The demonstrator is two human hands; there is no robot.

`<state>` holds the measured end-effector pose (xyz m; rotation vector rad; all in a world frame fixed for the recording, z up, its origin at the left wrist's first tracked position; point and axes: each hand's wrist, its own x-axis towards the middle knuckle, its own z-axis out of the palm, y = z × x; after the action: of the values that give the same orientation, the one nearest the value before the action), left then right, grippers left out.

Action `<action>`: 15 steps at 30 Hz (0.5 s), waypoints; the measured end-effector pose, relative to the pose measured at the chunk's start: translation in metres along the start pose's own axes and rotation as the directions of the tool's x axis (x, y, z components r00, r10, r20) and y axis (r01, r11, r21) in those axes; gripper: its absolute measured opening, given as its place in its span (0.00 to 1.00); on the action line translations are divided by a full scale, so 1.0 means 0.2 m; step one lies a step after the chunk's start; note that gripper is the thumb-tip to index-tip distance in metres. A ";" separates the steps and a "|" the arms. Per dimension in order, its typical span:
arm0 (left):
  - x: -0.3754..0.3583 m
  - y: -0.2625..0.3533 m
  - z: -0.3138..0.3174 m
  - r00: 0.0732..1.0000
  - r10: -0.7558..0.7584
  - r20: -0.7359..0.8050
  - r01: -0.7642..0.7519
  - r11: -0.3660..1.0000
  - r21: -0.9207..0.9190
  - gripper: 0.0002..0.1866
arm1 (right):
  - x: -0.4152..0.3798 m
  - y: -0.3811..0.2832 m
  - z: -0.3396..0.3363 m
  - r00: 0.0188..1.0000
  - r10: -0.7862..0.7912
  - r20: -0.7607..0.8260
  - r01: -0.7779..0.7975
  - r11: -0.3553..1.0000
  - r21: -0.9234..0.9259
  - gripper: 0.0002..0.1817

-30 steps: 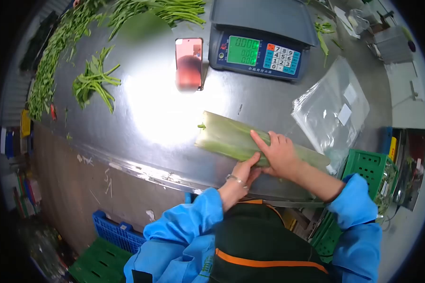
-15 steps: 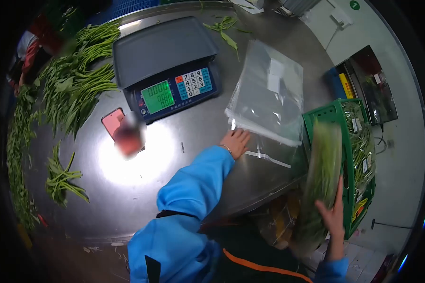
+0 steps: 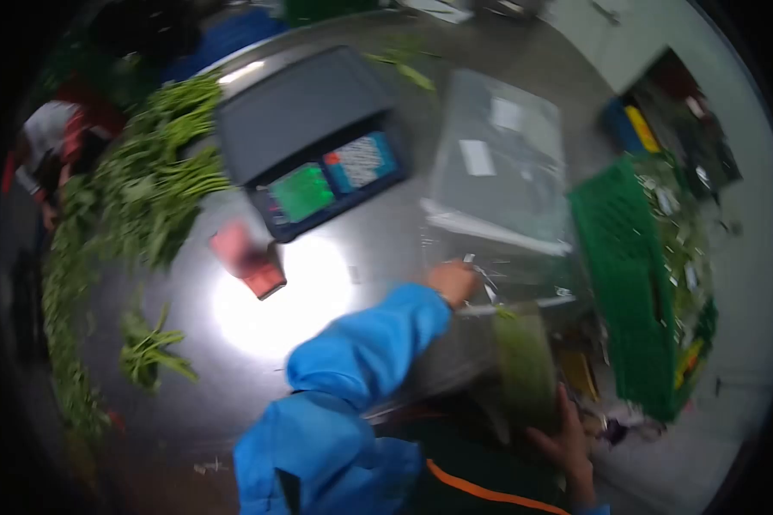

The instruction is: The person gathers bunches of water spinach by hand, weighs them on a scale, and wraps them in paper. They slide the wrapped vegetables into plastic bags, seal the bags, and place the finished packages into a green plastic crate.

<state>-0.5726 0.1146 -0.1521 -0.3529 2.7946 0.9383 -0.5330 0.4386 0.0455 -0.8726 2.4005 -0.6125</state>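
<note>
The frame is blurred by motion. My left hand [image 3: 453, 283] is closed at the near edge of a stack of clear plastic bags [image 3: 494, 184], its fingers curled on a loose clear bag [image 3: 532, 276] that sticks out toward me. Down at the lower right, my right hand [image 3: 567, 439] grips a clear bag of green leafy vegetables [image 3: 526, 356] from its side. The packed bag is held upright in front of my body, its top by the table edge. Two white labels lie on the stack.
A scale [image 3: 305, 120] with a green display stands on the steel table [image 3: 386, 257]. Left of it lie loose greens [image 3: 159, 189], a small bunch [image 3: 153, 348] and a phone [image 3: 262, 276]. A green crate [image 3: 623, 283] of bagged greens is at right. Another person [image 3: 56, 142] stands far left.
My right hand has brought the bag of greens leftward, away from the crate and closer to my left hand. My left fingers, spread before, are now curled at the bag edge. The view has shifted.
</note>
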 end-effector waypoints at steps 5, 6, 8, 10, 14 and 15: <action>-0.41 0.06 -0.25 0.620 -0.107 -0.777 -0.041 0.985 -0.168 0.28 | 0.25 0.09 0.08 1.000 0.012 -0.026 -0.010 0.997 0.076 0.52; -0.50 -0.01 -0.25 0.501 -0.180 -0.846 0.032 0.981 -0.190 0.31 | 0.29 0.09 0.09 1.000 -0.011 -0.013 0.013 0.996 0.084 0.52; -0.70 -0.18 -0.26 0.240 -0.358 -0.902 0.142 0.932 -0.332 0.34 | 0.32 0.08 0.09 0.993 0.097 0.062 -0.101 0.993 0.061 0.53; -0.90 -0.29 -0.31 0.052 -0.461 -0.886 0.215 0.872 -0.441 0.35 | 0.33 0.04 0.07 0.993 0.079 0.090 -0.078 0.997 -0.014 0.53; -1.14 -0.55 -0.46 -0.146 -0.487 -0.861 0.379 0.777 -0.503 0.42 | 0.36 0.01 0.08 0.990 0.110 0.094 -0.105 0.993 -0.053 0.53; -1.17 -0.64 -0.49 -0.204 -0.486 -0.850 0.410 0.746 -0.525 0.45 | 0.36 0.02 0.08 0.990 0.107 0.093 -0.102 0.993 -0.057 0.53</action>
<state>-0.3225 -0.0056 -0.0933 -2.9769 2.8451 0.5311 -0.5734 0.3878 0.0084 -0.7736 2.3677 -0.4588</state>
